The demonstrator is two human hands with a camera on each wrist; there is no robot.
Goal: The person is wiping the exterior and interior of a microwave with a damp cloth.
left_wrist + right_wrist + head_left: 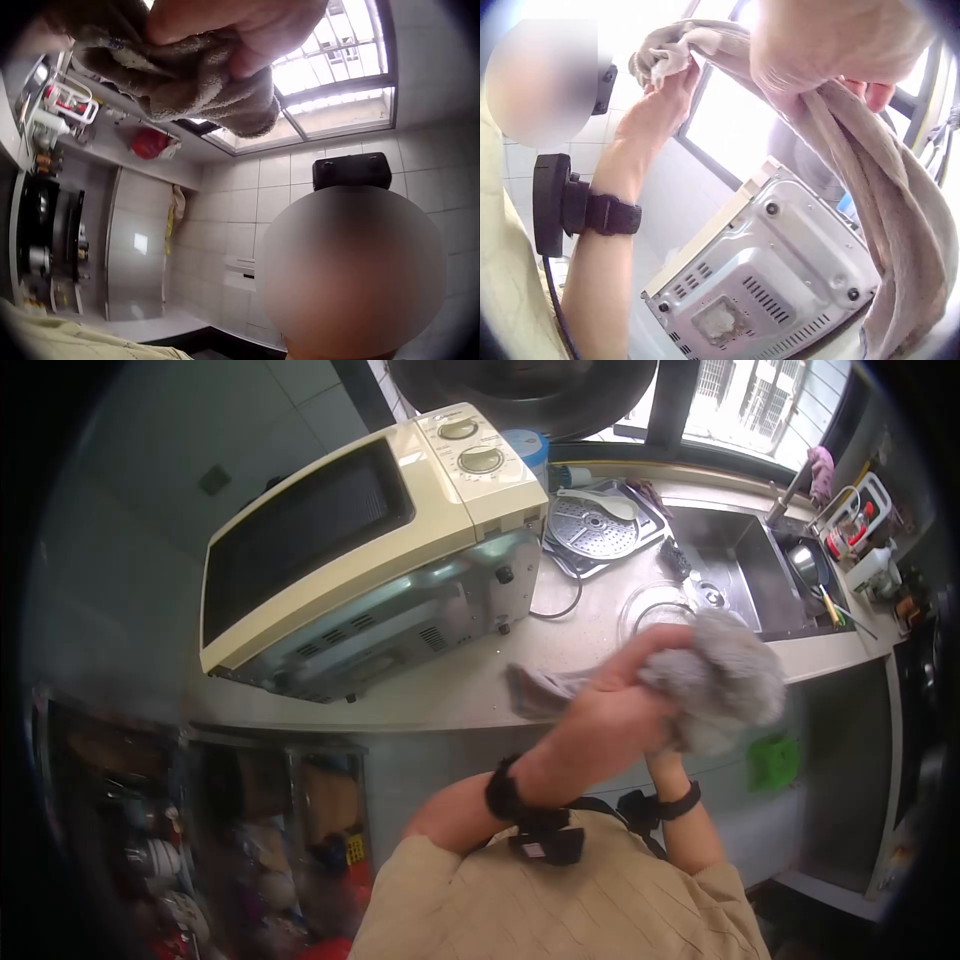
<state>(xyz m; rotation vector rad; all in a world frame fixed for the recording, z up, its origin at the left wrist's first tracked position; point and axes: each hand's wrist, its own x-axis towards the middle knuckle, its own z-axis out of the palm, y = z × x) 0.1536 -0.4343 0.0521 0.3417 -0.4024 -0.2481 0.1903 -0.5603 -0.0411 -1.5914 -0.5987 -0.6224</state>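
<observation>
A grey towel point(720, 675) is bunched in front of the person's body, with a loose end hanging toward the counter. My left hand point(615, 710) grips it, fingers curled into the fabric; the left wrist view shows folds bulging beneath them. My right hand point(840, 52) holds another stretch of the towel, which drapes down past it in the right wrist view. From the head, most of that hand is hidden behind the towel and left hand. A cream microwave oven point(440, 510) lies tipped on the counter, its metal underside facing the person and its door upward.
Right of the microwave, a perforated steel plate point(590, 530) with a white spoon point(612, 506) lies on a tray. A round glass plate point(640, 605) rests near the sink point(740, 555). A large dark pan point(520, 390) stands by the window. Below is a green object point(772, 762).
</observation>
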